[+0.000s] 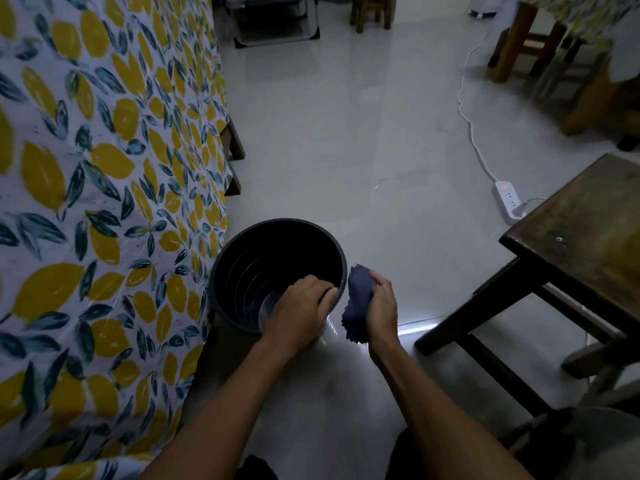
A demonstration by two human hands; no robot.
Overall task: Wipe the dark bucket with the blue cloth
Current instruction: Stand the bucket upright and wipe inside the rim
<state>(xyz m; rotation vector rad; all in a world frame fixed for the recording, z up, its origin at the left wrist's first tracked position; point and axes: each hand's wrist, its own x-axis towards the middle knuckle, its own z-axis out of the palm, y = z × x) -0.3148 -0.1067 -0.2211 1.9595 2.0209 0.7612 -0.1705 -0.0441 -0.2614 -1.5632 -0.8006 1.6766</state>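
Note:
The dark bucket (263,261) stands upright on the pale floor, open at the top, with ribbed inner walls. My left hand (299,311) grips its near right rim, fingers curled over the edge. Just right of the bucket, my right hand (382,306) holds the crumpled blue cloth (358,303) against the outside of the bucket's right wall. The cloth hangs down below my fingers. The bucket's near outer wall is hidden behind my left hand and forearm.
A table draped in a lemon-print cloth (104,202) stands close on the left, touching the bucket's side. A dark wooden stool (581,237) sits to the right. A white power strip (507,200) with cable lies on the floor beyond. More wooden stools stand far back.

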